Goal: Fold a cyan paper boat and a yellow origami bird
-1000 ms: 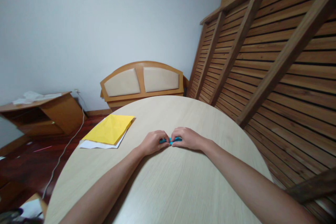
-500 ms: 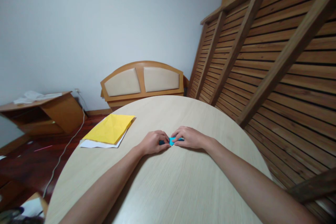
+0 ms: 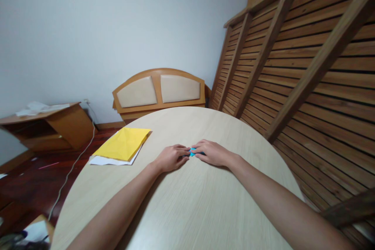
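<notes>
A small piece of folded blue paper (image 3: pixel 192 152) lies on the pale round table (image 3: pixel 202 203), mostly covered by fingers. My left hand (image 3: pixel 172 158) grips its left side, fingertips and thumb closed on it. From the right, my right hand (image 3: pixel 211 152) holds the other side with its fingers bent over the paper. Only a bit of blue shows between the two hands, so the folded shape is hidden.
Creased yellow paper (image 3: pixel 123 144) rests over white sheets (image 3: pixel 109 161) on the table's left. Beyond the far edge stands a padded headboard (image 3: pixel 159 90). A slatted wooden frame (image 3: pixel 281 58) leans along the right. A low cabinet (image 3: pixel 67 125) and a cable (image 3: pixel 72 170) are left.
The fingers of both hands have shifted slightly forward and flattened over the blue paper. Less of the paper shows now. The yellow paper has not moved.
</notes>
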Demonstrator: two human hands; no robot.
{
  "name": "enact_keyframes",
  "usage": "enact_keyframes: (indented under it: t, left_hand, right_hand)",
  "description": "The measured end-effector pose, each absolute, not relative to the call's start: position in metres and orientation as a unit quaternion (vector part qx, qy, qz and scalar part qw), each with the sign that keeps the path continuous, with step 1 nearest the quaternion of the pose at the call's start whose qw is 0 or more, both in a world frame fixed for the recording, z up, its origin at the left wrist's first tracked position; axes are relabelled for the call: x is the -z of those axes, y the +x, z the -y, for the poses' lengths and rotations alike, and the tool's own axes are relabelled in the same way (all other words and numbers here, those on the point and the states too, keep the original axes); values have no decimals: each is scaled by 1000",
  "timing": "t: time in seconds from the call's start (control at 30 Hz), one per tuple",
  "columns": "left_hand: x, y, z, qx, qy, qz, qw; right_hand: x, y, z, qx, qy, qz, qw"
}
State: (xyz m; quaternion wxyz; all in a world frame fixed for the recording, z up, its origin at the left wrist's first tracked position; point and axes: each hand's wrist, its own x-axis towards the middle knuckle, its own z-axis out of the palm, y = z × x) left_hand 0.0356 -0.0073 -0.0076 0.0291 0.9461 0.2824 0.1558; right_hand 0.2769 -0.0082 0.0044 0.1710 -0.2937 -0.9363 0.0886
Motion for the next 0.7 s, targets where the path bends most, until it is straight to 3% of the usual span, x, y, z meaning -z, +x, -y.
enact_keyframes:
  t: [0.7]
  left_hand:
    - [-1, 31, 6, -122, 930, -342, -61]
  right_hand:
    - [-7, 283, 6, -68, -348, 924, 141]
